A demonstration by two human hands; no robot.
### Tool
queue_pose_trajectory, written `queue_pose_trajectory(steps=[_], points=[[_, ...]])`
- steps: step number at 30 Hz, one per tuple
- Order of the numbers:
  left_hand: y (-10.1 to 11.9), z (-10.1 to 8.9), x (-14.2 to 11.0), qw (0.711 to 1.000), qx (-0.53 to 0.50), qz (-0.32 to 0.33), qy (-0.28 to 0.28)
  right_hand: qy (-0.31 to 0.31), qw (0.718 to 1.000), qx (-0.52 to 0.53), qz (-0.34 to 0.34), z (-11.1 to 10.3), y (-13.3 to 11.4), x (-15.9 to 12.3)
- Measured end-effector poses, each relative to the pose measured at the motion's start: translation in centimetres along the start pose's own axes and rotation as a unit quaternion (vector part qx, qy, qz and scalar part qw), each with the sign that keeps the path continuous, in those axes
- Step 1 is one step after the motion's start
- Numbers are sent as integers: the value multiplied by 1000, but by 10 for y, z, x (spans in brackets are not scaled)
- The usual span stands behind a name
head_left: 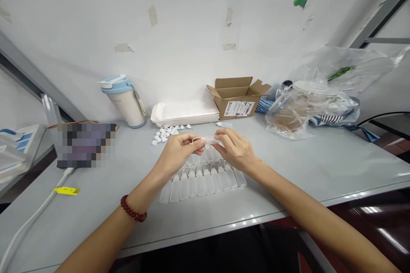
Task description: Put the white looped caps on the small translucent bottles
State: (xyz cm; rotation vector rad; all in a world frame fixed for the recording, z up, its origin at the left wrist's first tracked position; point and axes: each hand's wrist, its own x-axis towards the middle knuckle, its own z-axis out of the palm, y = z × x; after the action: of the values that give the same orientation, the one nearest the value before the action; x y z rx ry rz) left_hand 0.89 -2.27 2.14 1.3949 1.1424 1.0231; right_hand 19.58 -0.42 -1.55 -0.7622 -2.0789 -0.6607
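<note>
A small translucent plastic bottle (209,140) is held level between my two hands above the table. My left hand (181,150) pinches its left end with thumb and fingers, where a thin white cord loop shows. At the other end, the fingers of my right hand (235,147) are closed on the bottle. Under my hands lie rows of similar translucent bottles (192,185) with white cord loops at their tops. White caps (162,134) sit in a loose cluster just beyond my left hand. Another small bottle (224,125) lies behind my right hand.
Against the wall are a stack of white trays (185,114) and an open cardboard box (240,104). A travel cup (128,104) stands at left, near a pixelated device (85,145) with a white cable (38,213). Plastic bags (297,115) are at right.
</note>
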Motion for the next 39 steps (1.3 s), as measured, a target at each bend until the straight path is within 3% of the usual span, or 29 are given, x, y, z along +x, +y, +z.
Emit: queue_pose_trajectory(steps=[7, 16, 19, 25, 30, 34, 39], points=[[0, -6, 2, 995, 92, 45, -13, 11, 998, 49, 23, 1, 0, -1], [0, -4, 1, 991, 103, 87, -4, 6, 986, 140, 90, 6, -2, -4], [-3, -4, 3, 990, 118, 81, -1, 7, 987, 133, 90, 6, -4, -4], [-9, -6, 6, 987, 139, 39, -66, 10, 994, 98, 55, 6, -5, -5], [-10, -5, 4, 972, 204, 106, -39, 3, 994, 105, 42, 6, -3, -5], [-11, -3, 3, 969, 200, 145, -12, 2, 992, 110, 54, 6, -2, -5], [-9, -4, 4, 982, 165, 88, -25, 11, 993, 102, 58, 5, -3, -3]])
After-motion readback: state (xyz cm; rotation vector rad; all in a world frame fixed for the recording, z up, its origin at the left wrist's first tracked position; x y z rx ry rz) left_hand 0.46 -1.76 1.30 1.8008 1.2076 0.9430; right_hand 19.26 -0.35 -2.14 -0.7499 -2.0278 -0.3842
